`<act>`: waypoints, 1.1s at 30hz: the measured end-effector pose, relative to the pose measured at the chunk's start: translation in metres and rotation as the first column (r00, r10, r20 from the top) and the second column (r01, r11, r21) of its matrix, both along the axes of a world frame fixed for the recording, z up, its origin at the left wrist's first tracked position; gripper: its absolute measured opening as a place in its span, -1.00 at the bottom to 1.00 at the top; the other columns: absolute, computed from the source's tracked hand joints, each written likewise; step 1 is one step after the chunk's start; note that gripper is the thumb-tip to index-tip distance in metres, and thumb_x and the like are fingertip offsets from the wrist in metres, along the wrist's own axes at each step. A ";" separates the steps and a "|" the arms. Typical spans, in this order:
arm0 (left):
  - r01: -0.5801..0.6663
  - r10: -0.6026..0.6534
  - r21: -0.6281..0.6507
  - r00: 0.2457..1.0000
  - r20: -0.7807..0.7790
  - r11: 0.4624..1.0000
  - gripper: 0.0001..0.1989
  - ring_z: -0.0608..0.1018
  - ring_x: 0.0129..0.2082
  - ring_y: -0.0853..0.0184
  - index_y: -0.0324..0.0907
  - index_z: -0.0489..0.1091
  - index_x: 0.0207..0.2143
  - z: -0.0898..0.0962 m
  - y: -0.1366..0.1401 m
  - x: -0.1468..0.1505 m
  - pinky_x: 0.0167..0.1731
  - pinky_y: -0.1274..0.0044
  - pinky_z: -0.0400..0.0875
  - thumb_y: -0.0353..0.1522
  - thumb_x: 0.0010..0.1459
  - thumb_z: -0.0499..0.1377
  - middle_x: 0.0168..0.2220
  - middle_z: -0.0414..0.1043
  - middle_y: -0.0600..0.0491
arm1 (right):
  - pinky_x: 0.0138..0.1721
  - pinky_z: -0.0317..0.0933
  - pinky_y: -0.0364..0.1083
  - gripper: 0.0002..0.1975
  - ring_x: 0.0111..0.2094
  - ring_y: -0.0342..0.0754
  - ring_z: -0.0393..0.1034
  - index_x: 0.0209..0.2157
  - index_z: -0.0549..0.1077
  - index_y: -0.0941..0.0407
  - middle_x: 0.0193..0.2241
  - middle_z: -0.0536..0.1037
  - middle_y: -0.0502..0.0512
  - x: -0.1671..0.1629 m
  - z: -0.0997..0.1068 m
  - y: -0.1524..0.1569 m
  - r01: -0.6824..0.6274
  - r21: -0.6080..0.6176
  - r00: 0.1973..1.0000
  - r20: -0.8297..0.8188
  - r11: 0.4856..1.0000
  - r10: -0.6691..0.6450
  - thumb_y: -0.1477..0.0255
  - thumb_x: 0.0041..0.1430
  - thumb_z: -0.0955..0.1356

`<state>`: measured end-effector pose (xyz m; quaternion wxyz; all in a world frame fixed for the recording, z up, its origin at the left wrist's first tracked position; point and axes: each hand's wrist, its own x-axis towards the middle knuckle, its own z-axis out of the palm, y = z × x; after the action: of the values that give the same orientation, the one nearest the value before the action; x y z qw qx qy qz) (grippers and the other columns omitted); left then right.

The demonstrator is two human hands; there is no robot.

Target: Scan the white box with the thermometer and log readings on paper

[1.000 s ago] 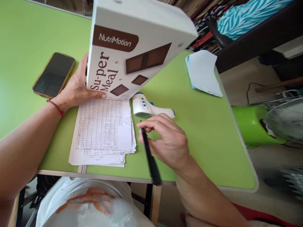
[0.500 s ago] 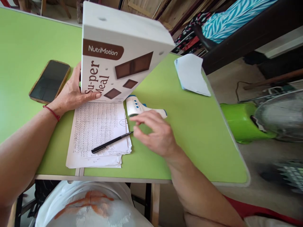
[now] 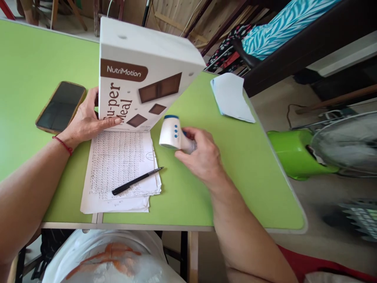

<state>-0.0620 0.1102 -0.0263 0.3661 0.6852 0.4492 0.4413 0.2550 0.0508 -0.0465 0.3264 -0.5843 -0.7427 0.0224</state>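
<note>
My left hand (image 3: 90, 118) grips the lower left edge of a white NutriMotion box (image 3: 123, 94), thumb across its front and the other fingers behind. The box stands upright at the far end of some handwritten sheets (image 3: 118, 161). In my right hand (image 3: 203, 153) is a white and blue infrared thermometer (image 3: 170, 131), held by its handle just right of the box, with its buttons facing up. A black pen (image 3: 137, 181) lies slanted across the sheets, left of my right hand.
A smartphone (image 3: 61, 106) in a tan case lies left of my left hand on the green table (image 3: 250, 188). Folded white paper (image 3: 231, 96) rests near the right edge. Beyond that edge stands a green bin-like object (image 3: 290, 153) on the floor.
My right hand has closed around the thermometer's handle and turned it a little, its head tilting up. The box stays in my left hand; the whole view has shifted slightly.
</note>
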 end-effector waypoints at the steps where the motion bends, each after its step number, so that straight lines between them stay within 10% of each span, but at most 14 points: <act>1: 0.004 -0.004 0.037 1.000 -0.026 0.999 -0.16 0.38 0.12 -0.04 -0.06 0.23 0.05 0.001 0.000 -0.001 0.09 0.10 0.30 0.03 -0.24 0.43 0.04 0.36 -0.04 | -0.26 0.38 0.13 -0.54 -0.25 0.12 0.41 -0.13 0.41 0.06 -0.24 0.51 0.19 -0.003 0.003 -0.002 0.021 0.031 0.994 -0.112 0.999 -0.017 0.47 -0.16 0.46; 6: -0.010 0.026 0.168 0.995 -0.093 0.986 -0.21 0.36 0.11 -0.10 -0.10 0.21 0.06 0.012 -0.009 0.006 0.06 0.08 0.31 0.04 -0.14 0.38 0.03 0.36 -0.09 | -0.43 0.42 0.00 -0.58 -0.38 -0.01 0.41 -0.22 0.40 0.00 -0.37 0.46 0.05 -0.029 0.024 -0.021 -0.229 0.084 0.704 -0.673 0.970 0.225 0.40 -0.17 0.51; 11: 0.045 -0.039 0.047 0.992 -0.117 0.998 -0.29 0.48 -0.05 -0.06 -0.13 0.24 0.00 0.025 -0.032 0.026 -0.12 0.10 0.44 0.04 -0.09 0.35 -0.04 0.41 -0.11 | -0.38 0.46 0.06 -0.67 -0.40 -0.03 0.38 -0.21 0.41 -0.01 -0.40 0.45 0.04 -0.046 0.039 -0.045 -0.502 -0.053 0.480 -0.847 0.863 0.228 0.27 -0.05 0.46; 33: 0.034 -0.047 -0.121 0.994 -0.102 0.992 -0.28 0.51 -0.18 -0.07 -0.13 0.28 -0.09 0.023 -0.045 0.041 -0.27 0.05 0.46 0.09 -0.20 0.36 -0.15 0.44 -0.10 | -0.47 0.47 -0.03 -0.61 -0.41 -0.02 0.47 -0.16 0.46 0.02 -0.41 0.54 0.06 -0.053 0.042 -0.052 -0.576 -0.105 0.370 -0.918 0.810 0.144 0.23 -0.05 0.50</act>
<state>-0.0206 0.0651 -0.0029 0.3912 0.6933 0.4793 0.3696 0.2017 -0.0010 -0.0043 0.5155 -0.3575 -0.5534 0.5479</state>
